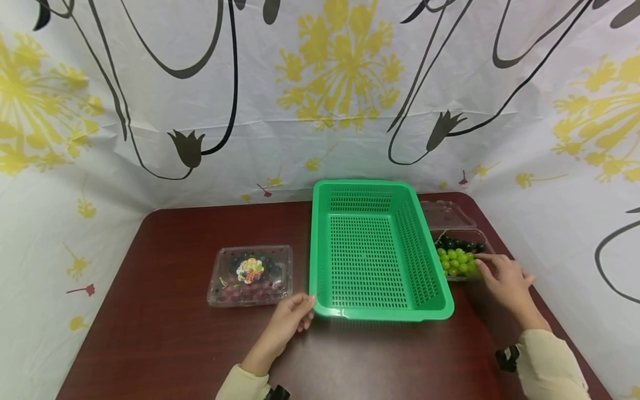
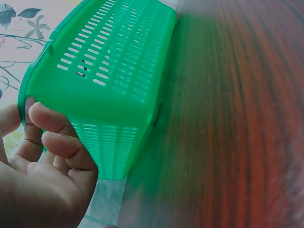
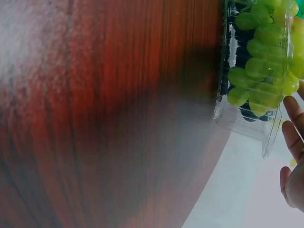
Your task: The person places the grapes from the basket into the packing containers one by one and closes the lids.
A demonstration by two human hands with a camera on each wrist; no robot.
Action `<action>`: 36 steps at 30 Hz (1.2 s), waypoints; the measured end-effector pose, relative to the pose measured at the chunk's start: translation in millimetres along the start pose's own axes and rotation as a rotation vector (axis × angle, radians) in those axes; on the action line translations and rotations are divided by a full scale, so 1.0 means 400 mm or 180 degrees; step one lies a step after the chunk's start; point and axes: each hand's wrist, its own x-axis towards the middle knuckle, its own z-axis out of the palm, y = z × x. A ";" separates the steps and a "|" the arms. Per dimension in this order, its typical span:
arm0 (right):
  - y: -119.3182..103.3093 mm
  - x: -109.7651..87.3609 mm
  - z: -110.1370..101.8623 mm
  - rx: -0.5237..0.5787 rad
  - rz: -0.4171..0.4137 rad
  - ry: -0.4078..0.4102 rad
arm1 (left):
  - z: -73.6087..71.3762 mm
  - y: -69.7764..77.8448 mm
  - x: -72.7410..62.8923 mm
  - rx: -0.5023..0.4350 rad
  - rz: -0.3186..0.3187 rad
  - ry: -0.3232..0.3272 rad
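A green plastic basket (image 1: pixel 365 314) with slotted walls stands mid-table. My left hand (image 1: pixel 291 318) pinches its near left corner rim between thumb and finger, with the other fingers curled below, as the left wrist view shows. To the basket's right lies a clear plastic clamshell box (image 1: pixel 487 240), lid raised at the back, holding green grapes (image 1: pixel 456 262) and dark grapes (image 1: pixel 462 244). My right hand (image 1: pixel 506 280) reaches to the box's right side, fingertips at the green grapes. In the right wrist view its fingers (image 3: pixel 293 135) are fairly straight beside the box wall; some are cut off.
A closed clear clamshell box (image 1: pixel 280 266) with a fruit sticker, dark and reddish grapes inside, lies left of the basket. The dark red table (image 1: pixel 165 333) meets a patterned white cloth (image 1: pixel 250 111) behind and at both sides.
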 end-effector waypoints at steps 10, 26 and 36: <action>-0.022 0.007 0.001 0.0090 0.0350 -0.0176 | -0.001 0.001 0.003 0.0008 -0.0015 0.0000; -0.059 0.040 -0.021 0.0157 0.0954 -0.0751 | -0.002 0.003 0.008 -0.0006 -0.0025 -0.0017; -0.071 0.047 -0.028 0.0197 0.1103 -0.0968 | -0.002 0.006 0.003 0.0017 -0.0059 -0.0017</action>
